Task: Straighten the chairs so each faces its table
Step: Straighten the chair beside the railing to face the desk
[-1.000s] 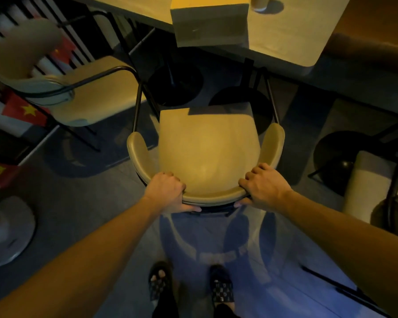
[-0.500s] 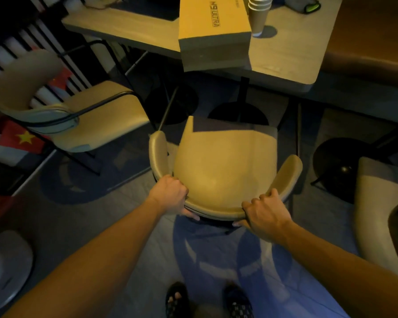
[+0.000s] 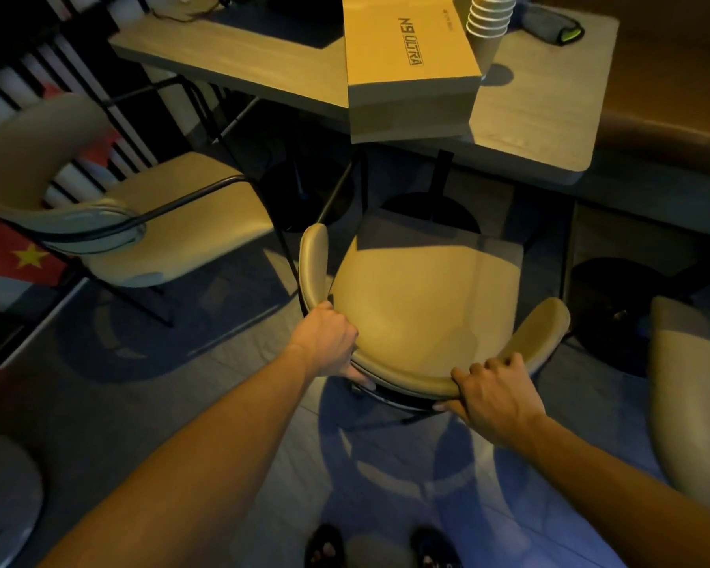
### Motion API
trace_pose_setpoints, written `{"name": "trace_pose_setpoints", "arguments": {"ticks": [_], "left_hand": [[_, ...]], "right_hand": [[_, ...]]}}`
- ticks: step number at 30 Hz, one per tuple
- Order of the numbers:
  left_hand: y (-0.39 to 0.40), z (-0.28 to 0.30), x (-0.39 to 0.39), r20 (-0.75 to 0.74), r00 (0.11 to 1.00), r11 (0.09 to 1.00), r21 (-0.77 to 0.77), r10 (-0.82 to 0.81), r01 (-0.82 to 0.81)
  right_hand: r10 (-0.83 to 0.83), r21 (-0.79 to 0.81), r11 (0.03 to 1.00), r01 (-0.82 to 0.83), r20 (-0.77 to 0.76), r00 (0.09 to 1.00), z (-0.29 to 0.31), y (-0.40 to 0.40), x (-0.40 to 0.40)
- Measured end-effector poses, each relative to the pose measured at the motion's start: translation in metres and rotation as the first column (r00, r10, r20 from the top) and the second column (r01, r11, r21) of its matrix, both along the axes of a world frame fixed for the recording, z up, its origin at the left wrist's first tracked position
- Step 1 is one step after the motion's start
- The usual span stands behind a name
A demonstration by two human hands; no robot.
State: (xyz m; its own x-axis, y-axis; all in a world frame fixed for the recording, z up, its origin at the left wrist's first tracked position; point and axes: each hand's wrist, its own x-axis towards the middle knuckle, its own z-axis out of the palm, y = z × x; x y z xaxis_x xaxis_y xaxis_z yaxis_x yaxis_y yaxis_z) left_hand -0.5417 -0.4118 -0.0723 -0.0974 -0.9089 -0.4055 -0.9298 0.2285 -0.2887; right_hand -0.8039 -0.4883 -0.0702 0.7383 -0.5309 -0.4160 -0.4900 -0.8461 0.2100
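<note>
A tan padded chair (image 3: 423, 313) with a curved backrest stands in front of me, its seat pointing toward the wooden table (image 3: 542, 116) and turned a little to the right. My left hand (image 3: 328, 342) grips the left part of the backrest. Gripping the right part of the same backrest is my right hand (image 3: 497, 399). A second tan chair (image 3: 169, 223) with a black metal frame stands to the left, angled toward the table's left end.
A cardboard box (image 3: 406, 67) overhangs the table's near edge, beside a stack of paper cups (image 3: 488, 18). Black table bases (image 3: 431, 211) sit under the table. Another chair (image 3: 689, 395) stands at right, a round base (image 3: 1, 498) at lower left. My feet (image 3: 378, 547) are below.
The chair has swung clockwise and shifted right with both hands still on its backrest. The view has tilted up, showing more of the tabletop.
</note>
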Motion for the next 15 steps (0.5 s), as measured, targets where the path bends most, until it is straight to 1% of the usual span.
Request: {"name": "trace_pose_setpoints", "arguments": {"ticks": [4, 7, 10, 15], "left_hand": [[0.006, -0.003, 0.003, -0.07, 0.997, 0.998, -0.04, 0.045, -0.048], [0.028, 0.01, 0.012, -0.024, 0.995, 0.991, -0.084, 0.101, -0.103], [0.056, 0.03, 0.029, -0.051, 0.983, 0.97, -0.157, 0.178, -0.184], [0.092, 0.065, 0.064, -0.045, 0.961, 0.939, -0.205, 0.273, -0.277]], "right_hand": [[-0.062, 0.018, 0.998, 0.061, 0.005, 0.998, -0.002, 0.001, -0.001], [-0.104, 0.027, 0.994, 0.102, 0.065, 0.992, 0.005, 0.0, 0.002], [-0.084, 0.035, 0.996, 0.081, 0.106, 0.991, 0.02, 0.003, 0.02], [-0.007, 0.011, 1.0, 0.005, 0.163, 0.987, 0.057, 0.02, 0.078]]}}
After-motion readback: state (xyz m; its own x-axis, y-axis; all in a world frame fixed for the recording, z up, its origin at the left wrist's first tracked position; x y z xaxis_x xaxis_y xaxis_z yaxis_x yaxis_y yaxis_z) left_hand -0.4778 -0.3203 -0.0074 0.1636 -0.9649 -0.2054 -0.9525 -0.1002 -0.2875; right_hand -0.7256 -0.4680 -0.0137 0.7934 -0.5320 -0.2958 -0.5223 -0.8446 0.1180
